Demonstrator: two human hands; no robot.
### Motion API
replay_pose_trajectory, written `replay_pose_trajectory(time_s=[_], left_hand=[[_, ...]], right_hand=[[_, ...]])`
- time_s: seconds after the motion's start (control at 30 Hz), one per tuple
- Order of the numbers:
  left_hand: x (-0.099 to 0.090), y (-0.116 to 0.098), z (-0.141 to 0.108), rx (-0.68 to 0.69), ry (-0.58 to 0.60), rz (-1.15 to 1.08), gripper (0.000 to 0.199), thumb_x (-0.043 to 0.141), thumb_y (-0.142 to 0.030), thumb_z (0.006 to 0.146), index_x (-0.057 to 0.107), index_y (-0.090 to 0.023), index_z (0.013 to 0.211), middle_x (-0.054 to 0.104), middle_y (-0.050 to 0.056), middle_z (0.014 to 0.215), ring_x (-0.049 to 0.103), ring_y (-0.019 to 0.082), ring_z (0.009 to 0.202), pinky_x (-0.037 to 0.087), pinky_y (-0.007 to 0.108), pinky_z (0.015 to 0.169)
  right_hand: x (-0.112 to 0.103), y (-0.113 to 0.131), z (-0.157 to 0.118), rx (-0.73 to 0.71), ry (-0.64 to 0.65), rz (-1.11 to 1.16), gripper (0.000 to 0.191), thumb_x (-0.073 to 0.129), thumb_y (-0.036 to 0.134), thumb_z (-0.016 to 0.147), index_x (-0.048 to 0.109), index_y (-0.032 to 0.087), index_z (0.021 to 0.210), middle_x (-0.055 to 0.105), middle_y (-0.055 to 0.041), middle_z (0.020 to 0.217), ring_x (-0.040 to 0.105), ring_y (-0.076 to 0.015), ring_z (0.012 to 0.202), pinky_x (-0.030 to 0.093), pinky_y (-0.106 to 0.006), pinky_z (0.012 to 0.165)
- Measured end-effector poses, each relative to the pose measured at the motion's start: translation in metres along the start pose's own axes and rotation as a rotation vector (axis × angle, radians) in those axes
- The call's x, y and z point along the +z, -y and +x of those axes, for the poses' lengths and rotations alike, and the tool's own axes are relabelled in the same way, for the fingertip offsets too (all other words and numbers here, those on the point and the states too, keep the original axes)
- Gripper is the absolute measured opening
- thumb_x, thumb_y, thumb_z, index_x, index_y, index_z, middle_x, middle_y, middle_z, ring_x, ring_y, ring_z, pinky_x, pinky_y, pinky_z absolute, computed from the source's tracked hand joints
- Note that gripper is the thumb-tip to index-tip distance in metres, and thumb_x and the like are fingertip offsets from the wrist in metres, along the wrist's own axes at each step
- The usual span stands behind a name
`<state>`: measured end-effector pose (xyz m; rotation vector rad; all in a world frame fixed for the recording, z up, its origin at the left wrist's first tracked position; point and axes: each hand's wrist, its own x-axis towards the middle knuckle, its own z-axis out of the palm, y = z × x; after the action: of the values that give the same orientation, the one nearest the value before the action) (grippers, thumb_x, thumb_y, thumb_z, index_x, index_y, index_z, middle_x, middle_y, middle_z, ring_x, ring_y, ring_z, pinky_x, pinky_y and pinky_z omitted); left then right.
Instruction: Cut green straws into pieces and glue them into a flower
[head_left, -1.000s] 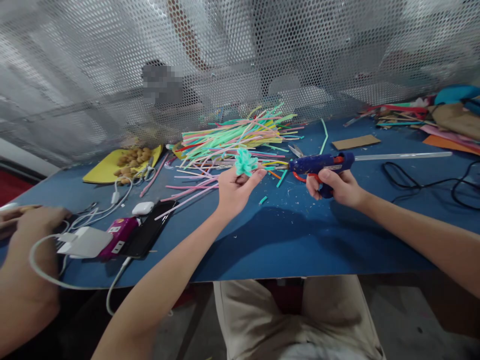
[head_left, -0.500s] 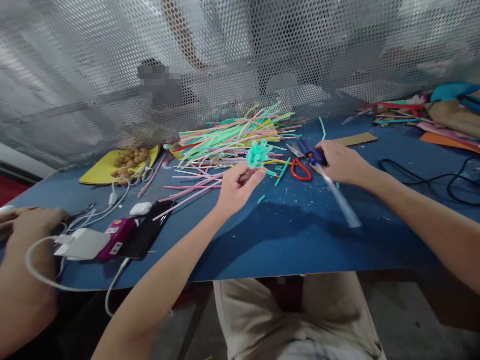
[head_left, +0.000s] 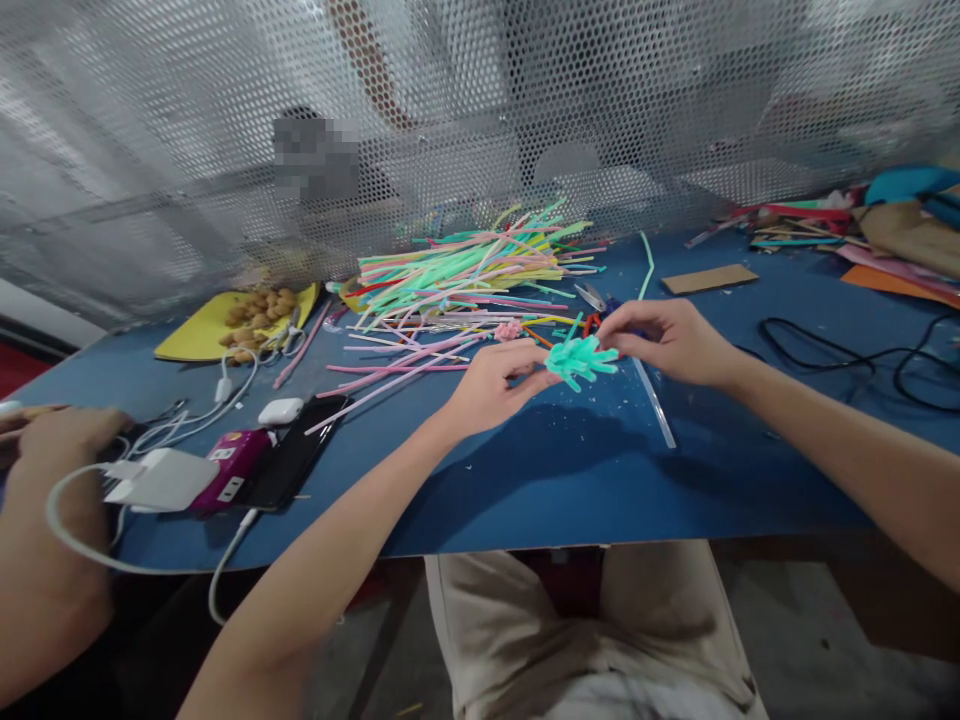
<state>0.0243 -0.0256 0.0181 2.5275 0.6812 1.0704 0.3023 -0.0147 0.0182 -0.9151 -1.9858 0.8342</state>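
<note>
Pinched in the left hand (head_left: 496,388): a turquoise, fuzzy pipe-cleaner flower (head_left: 579,360), above the blue tabletop (head_left: 540,500). Beside its petals, the right hand (head_left: 671,342) with thumb and fingers narrowed; gripping or merely touching, cannot tell. Already formed, apparently: petals, bunched and splayed. Left to do: unclear from here.

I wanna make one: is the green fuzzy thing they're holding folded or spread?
Spread out: the teal pipe-cleaner tuft in the left hand has strands sticking out in several directions.
</note>
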Motion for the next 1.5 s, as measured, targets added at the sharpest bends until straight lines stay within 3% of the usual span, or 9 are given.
replay_pose_trajectory(time_s=[0.2, 0.47, 0.63, 0.97, 1.1, 1.27, 1.4, 1.5], left_hand=[[0.004, -0.002, -0.002, -0.025, 0.088, -0.060, 0.029, 0.060, -0.043, 0.100, 0.070, -0.018, 0.088, 0.053, -0.001, 0.069, 0.042, 0.010, 0.059, 0.032, 0.023, 0.058], [0.009, -0.007, -0.001, -0.058, 0.113, -0.092, 0.029, 0.061, -0.043, 0.099, 0.067, -0.018, 0.086, 0.047, -0.003, 0.067, 0.040, 0.011, 0.061, 0.030, 0.023, 0.058], [0.009, -0.008, -0.001, -0.068, 0.086, -0.111, 0.029, 0.064, -0.040, 0.096, 0.063, -0.017, 0.079, 0.044, -0.004, 0.066, 0.036, 0.009, 0.058, 0.029, 0.024, 0.058], [0.009, -0.004, -0.001, -0.161, 0.078, -0.140, 0.027, 0.069, -0.042, 0.093, 0.073, -0.016, 0.091, 0.050, -0.003, 0.067, 0.033, 0.008, 0.056, 0.027, 0.023, 0.055], [0.010, -0.002, -0.001, -0.190, 0.057, -0.184, 0.029, 0.073, -0.045, 0.089, 0.072, -0.016, 0.088, 0.054, -0.003, 0.068, 0.028, 0.007, 0.054, 0.024, 0.022, 0.052], [0.011, 0.000, -0.002, -0.184, 0.005, -0.201, 0.028, 0.079, -0.043, 0.085, 0.071, -0.016, 0.083, 0.046, -0.006, 0.062, 0.025, 0.006, 0.051, 0.021, 0.022, 0.050], [0.010, 0.005, -0.005, -0.110, -0.016, -0.125, 0.023, 0.075, -0.040, 0.090, 0.072, -0.017, 0.092, 0.048, -0.005, 0.063, 0.029, 0.006, 0.051, 0.024, 0.023, 0.051], [0.007, 0.012, -0.007, -0.104, -0.062, -0.049, 0.027, 0.060, -0.042, 0.100, 0.071, -0.019, 0.108, 0.050, -0.004, 0.062, 0.037, 0.009, 0.051, 0.029, 0.024, 0.054]], right_hand=[[0.033, 0.005, -0.007, 0.081, 0.025, 0.321, 0.034, 0.090, 0.045, 0.070, 0.070, 0.021, 0.083, 0.072, -0.0020, 0.081, 0.065, -0.0160, 0.073, 0.055, -0.031, 0.069], [0.038, 0.012, -0.005, 0.107, 0.051, 0.400, 0.041, 0.096, 0.041, 0.061, 0.065, 0.020, 0.079, 0.068, 0.0009, 0.076, 0.062, -0.0128, 0.067, 0.053, -0.029, 0.065], [0.040, 0.017, -0.006, 0.181, 0.081, 0.407, 0.044, 0.096, 0.041, 0.057, 0.066, 0.019, 0.081, 0.067, 0.0018, 0.073, 0.065, -0.0154, 0.069, 0.054, -0.031, 0.066], [0.045, 0.022, -0.007, 0.320, 0.086, 0.504, 0.034, 0.093, 0.034, 0.061, 0.074, 0.021, 0.086, 0.073, 0.0001, 0.081, 0.069, -0.0169, 0.077, 0.058, -0.033, 0.074], [0.045, 0.019, -0.009, 0.305, 0.149, 0.497, 0.031, 0.090, 0.040, 0.068, 0.076, 0.021, 0.088, 0.076, -0.0025, 0.088, 0.070, -0.0185, 0.083, 0.058, -0.035, 0.081], [0.044, 0.013, -0.012, 0.282, 0.174, 0.487, 0.026, 0.087, 0.040, 0.074, 0.080, 0.023, 0.092, 0.078, -0.0018, 0.091, 0.072, -0.0176, 0.086, 0.058, -0.034, 0.085], [0.040, 0.009, -0.010, 0.261, 0.142, 0.431, 0.031, 0.087, 0.041, 0.074, 0.082, 0.023, 0.099, 0.080, -0.0036, 0.096, 0.072, -0.0198, 0.089, 0.058, -0.036, 0.085], [0.031, 0.007, -0.007, 0.241, 0.051, 0.352, 0.029, 0.085, 0.042, 0.076, 0.083, 0.023, 0.098, 0.079, -0.0040, 0.094, 0.071, -0.0202, 0.085, 0.058, -0.036, 0.080]])
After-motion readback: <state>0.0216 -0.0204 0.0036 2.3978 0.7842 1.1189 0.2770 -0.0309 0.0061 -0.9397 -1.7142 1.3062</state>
